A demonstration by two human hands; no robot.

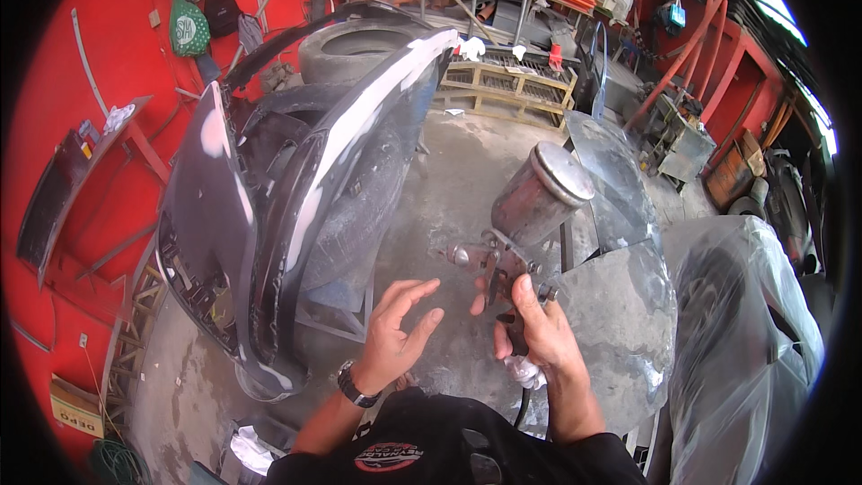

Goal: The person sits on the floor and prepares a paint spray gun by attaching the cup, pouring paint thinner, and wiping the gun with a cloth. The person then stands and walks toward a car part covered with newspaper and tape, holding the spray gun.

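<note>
My right hand [544, 338] is wrapped round the handle of a paint spray gun [508, 271], its nozzle pointing left. A dented metal cup [544, 193] with a lid sits on top of the gun. White cloth or paper [525, 372] is bunched at the bottom of the handle, and a dark hose drops from there. To the left of the gun, my left hand [395, 327] is empty, its fingers apart, with a watch on the wrist. Beyond it on the left stands a dark car bumper [310, 171] with pale, whitish patches along its upper edge.
A worn curved panel [620, 305] lies close on my right, beside something draped in clear plastic sheet [736, 305]. An old tyre [350, 49] sits behind the bumper. Farther back is a yellowish slatted rack [503, 94]. A cardboard box [75, 406] stands at lower left.
</note>
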